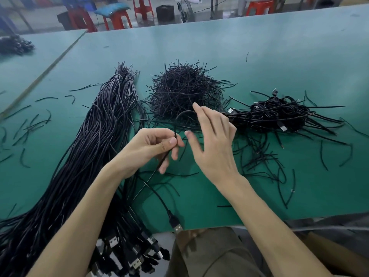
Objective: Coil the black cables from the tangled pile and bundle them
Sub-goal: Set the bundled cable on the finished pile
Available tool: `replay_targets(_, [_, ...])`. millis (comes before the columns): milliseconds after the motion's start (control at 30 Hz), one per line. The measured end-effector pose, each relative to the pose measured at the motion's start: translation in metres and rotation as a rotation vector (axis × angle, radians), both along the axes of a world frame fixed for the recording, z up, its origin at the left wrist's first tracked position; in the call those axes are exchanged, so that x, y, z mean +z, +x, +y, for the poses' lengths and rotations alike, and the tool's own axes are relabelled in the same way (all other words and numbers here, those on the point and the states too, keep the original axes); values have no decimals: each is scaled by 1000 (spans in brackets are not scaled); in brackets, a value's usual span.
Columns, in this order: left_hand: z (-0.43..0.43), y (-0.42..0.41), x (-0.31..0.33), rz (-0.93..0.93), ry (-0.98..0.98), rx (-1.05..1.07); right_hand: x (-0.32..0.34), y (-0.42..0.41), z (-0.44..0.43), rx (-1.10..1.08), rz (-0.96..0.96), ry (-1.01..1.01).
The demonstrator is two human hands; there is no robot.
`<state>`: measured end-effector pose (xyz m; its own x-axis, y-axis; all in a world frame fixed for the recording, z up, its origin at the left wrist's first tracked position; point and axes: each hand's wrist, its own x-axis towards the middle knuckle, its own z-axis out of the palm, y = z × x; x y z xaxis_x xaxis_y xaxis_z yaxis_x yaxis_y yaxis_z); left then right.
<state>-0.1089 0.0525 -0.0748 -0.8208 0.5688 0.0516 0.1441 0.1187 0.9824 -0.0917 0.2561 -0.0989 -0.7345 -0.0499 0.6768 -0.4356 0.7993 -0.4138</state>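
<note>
At the near table edge, a bunch of USB plugs with metal tips is hanging over the lip. One single USB plug is lying just beside them, its round black lead curving away up the table. From the bunch a thick bundle of long cables is running away, long axis near-left to far-centre. Its strands are looking smooth and matte black, far ends cinched by pale bands.

Over the green table the left hand is pinching a thin black cable between thumb and forefinger. Below the pinch the cable is running straight down-left toward the near edge. Above the pinch it is arcing up and right in a half loop.

The right hand is hanging just beside it, fingers straight and spread, gripping nothing. The loop is reaching its fingers; contact can't tell. Short curved black offcuts are lying scattered around.

Beyond the hands a domed, bristly heap of short wire pieces is sitting mid-table. Right of it a low pile of coiled cables is lying, glossy loops with loose ends sticking out rightward.

Far left, another dark pile is sitting on a second table. Past the far edge red plastic stools and a small fan are standing.
</note>
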Motion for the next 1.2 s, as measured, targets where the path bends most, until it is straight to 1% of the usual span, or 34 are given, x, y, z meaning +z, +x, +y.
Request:
replay_targets(133, [4, 0, -2, 16, -45, 48, 0, 1, 1, -3, 104, 105])
replay_targets(200, [6, 2, -3, 11, -50, 64, -2, 3, -1, 17, 192, 230])
replay_targets(267, [7, 3, -4, 22, -67, 94, -6, 5, -6, 95, 197, 347])
replay_targets(300, [7, 3, -4, 22, -75, 105, -9, 5, -6, 116, 178, 367])
replay_targets(367, [6, 3, -4, -13, -65, 121, -11, 5, -4, 101, 162, 322])
replay_targets(467, [4, 1, -1, -106, -27, 117, -8, 5, 0, 144, 149, 114])
replay_targets(533, [-1, 1, 3, -162, -9, 8, -4, 6, 1, 153, 122, -32])
replay_targets(600, [-10, 2, 8, -216, -6, -178, -2, 7, 4, 117, 76, -161])
replay_targets(667, [-18, 4, 13, -254, -45, -394, -2, 6, 8, 97, 43, -260])
replay_targets(733, [-23, 5, 17, -300, -87, -557, -1, 6, 8, 100, 36, -289])
replay_targets(833, [-30, 3, 20, -349, -154, -681, -2, 7, 6, 100, 12, -297])
replay_targets(933, [-28, 5, 18, -350, -160, -668, 0, 5, 6, 105, -40, -242])
replay_targets(1033, [-23, 8, 17, -366, -119, -637, 3, 5, 0, 144, -27, -69])
replay_targets(1100, [-22, 9, 20, -382, -101, -614, 3, 8, -4, 210, -31, 57])
replay_targets(1200, [-26, 15, 25, -378, -94, -566, 3, 9, -7, 270, -24, 154])
